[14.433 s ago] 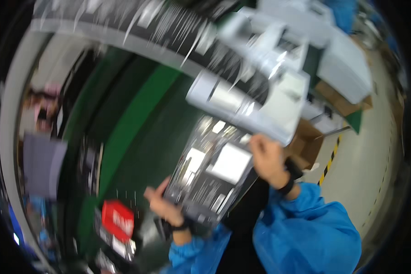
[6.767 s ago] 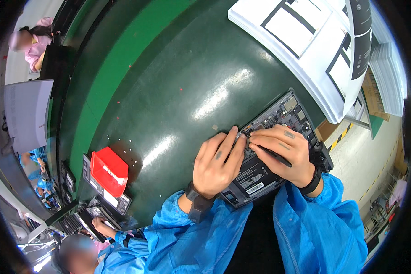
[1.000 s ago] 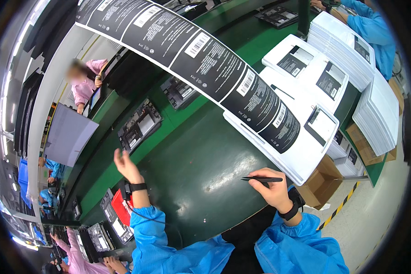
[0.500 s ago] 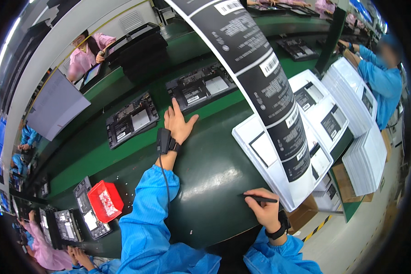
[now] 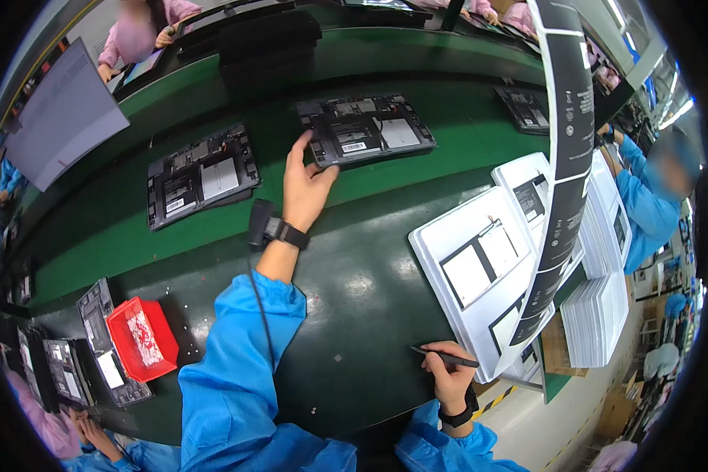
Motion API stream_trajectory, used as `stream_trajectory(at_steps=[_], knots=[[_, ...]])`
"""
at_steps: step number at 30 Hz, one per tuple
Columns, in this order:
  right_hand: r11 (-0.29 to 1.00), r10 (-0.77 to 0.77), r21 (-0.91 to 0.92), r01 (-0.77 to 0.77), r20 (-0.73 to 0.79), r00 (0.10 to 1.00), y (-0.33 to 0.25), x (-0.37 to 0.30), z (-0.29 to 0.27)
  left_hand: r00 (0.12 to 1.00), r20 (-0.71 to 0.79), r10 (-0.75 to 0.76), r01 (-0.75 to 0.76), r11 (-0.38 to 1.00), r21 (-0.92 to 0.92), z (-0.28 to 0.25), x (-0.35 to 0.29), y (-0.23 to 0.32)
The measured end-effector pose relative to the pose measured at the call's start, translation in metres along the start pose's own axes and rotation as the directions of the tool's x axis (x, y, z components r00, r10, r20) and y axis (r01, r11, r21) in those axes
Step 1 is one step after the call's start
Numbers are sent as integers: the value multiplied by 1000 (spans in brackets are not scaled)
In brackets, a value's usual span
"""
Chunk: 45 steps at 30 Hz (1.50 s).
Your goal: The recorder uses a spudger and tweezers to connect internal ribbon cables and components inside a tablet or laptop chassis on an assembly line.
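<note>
Has the left hand (image 5: 305,193) at the near left corner of an open laptop base (image 5: 366,130) — parted wide, thumb on one edge, forefinger on the other, apparently touching; cannot tell how firmly. Look at that base: flat on the bright green strip (image 5: 468,145), just right of a second base (image 5: 203,177). Holding a slim black tool (image 5: 458,360) in the right hand (image 5: 451,385), low over the dark green bench (image 5: 354,330). Looks like the taking-hold step! Calls next, presumably, for closing on that corner — gently, keeping clear of exposed parts.
</note>
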State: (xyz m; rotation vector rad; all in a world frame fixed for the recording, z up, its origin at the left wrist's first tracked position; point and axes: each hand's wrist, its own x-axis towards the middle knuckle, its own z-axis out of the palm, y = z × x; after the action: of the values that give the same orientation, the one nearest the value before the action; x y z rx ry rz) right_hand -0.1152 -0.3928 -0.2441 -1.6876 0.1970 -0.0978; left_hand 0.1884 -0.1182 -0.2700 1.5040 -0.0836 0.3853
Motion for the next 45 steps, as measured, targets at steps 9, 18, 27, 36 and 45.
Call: stream_trajectory(at_steps=[9, 18, 27, 36, 45], knots=[[989, 0, 145, -2, 20, 1000, 4, 2, 0, 898, 16, -440, 421, 847, -325, -8, 2, 31], [983, -41, 176, 57, -93, 995, 9, -9, 3, 977, 30, -209, 199, 862, -466, -48, -102, 52], [907, -107, 380, 183, -212, 971, 23, 4, -8, 913, -124, -389, 355, 907, -227, -116, -282, 117], [935, -119, 316, 161, -148, 982, 26, 9, -15, 978, -173, -118, 207, 669, 714, -129, -262, 147], [943, -47, 319, 90, -140, 989, 12, -6, -20, 916, 385, -109, -233, 637, 735, -14, -208, 124]])
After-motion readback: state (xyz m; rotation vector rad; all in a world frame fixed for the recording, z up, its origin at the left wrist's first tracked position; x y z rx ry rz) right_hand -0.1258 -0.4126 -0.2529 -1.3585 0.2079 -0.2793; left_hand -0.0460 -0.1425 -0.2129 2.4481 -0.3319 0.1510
